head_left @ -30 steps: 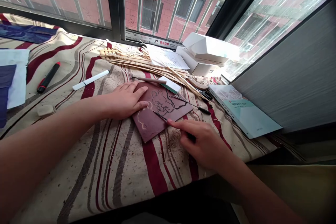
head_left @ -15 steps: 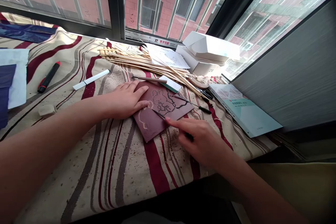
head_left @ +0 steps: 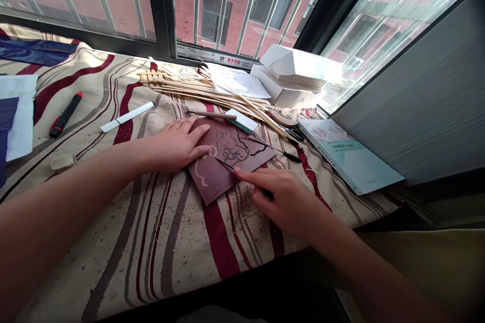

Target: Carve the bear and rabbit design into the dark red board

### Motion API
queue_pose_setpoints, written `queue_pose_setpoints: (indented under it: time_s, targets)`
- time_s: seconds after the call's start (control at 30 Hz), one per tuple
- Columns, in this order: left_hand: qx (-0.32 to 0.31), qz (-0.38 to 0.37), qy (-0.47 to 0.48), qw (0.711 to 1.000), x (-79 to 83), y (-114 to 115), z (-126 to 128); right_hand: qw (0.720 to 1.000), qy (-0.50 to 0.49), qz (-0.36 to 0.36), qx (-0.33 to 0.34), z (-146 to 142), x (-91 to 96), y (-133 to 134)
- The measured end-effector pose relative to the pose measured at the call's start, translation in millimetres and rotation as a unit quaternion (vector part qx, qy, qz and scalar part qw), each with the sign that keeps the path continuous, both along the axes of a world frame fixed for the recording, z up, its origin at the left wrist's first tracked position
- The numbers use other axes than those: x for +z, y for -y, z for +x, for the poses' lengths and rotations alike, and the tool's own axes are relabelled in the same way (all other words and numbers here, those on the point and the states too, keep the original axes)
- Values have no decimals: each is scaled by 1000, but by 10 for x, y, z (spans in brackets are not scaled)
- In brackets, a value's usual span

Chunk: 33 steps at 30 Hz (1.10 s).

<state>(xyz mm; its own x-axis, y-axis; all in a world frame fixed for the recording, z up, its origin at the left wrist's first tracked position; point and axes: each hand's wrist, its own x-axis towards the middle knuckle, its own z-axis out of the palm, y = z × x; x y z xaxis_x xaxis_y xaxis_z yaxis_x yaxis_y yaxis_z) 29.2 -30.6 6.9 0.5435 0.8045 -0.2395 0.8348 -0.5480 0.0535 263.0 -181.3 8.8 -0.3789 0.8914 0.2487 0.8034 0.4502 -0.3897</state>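
Observation:
A purplish-brown carving block (head_left: 215, 184) lies flat on the striped cloth, with a bear-like figure in dark lines and pale cut grooves near its left side. My left hand (head_left: 176, 146) rests flat with spread fingers on the block's left edge. Gripped in my right hand (head_left: 278, 194) is a thin carving tool (head_left: 224, 163), its dark tip touching the block near the pale grooves. The tool's handle is hidden in the palm. A second, black-handled tool (head_left: 291, 156) lies across the block's right corner. A brown-handled tool (head_left: 215, 115) lies along the far edge, near a white and green eraser (head_left: 242, 121).
Thin wooden strips (head_left: 182, 86) and a drawing on paper (head_left: 242, 82) lie by the window. Behind the block stands a white box (head_left: 291, 81), with a book (head_left: 352, 156) to the right. A white pen (head_left: 129, 117) and a black-red marker (head_left: 66, 115) lie left. Crumbs dot the cloth.
The whole view has shifted slightly, so things appear a little further left. Both hands keep nearly the same place on the block, and the tool tip has barely moved.

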Motion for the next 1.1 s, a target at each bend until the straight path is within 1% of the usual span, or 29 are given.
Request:
queue_pose_setpoints:
  time_s: [0.1,0.23,0.37,0.47,0.53,0.7,0.77,0.87,0.97,1.03,1.1]
  targets:
    - [-3,-8,-7,1000,11,9,8,1000,-8,4,2,-5,9,12]
    - [3,-7,-3,1000,15,11,9,1000,7,16,7,1,14,29]
    - [-1,-2,-6,1000,-9,-9,-6,1000,5,-19,-9,27,27,23]
    - [-5,11,11,1000,-34,-32,-21,999,21,-43,-18,37,40,31]
    - [-8,6,17,1000,-42,-39,-24,998,14,-50,-19,32,45,42]
    - [3,4,2,1000,-24,-23,-4,998,26,-44,-20,-12,31,58]
    - [4,2,2,1000,-11,-15,3,999,16,-41,-16,-8,17,71]
    - [1,-5,-3,1000,-4,-12,3,1000,-19,-2,-25,35,-3,104]
    - [-1,5,-2,1000,-26,-27,-14,996,-48,47,-57,92,-10,130]
    - [-5,10,5,1000,-48,-42,-28,994,-46,45,-83,120,-11,136]
    - [-5,11,7,1000,-65,-53,-39,995,-32,28,-87,133,-22,134]
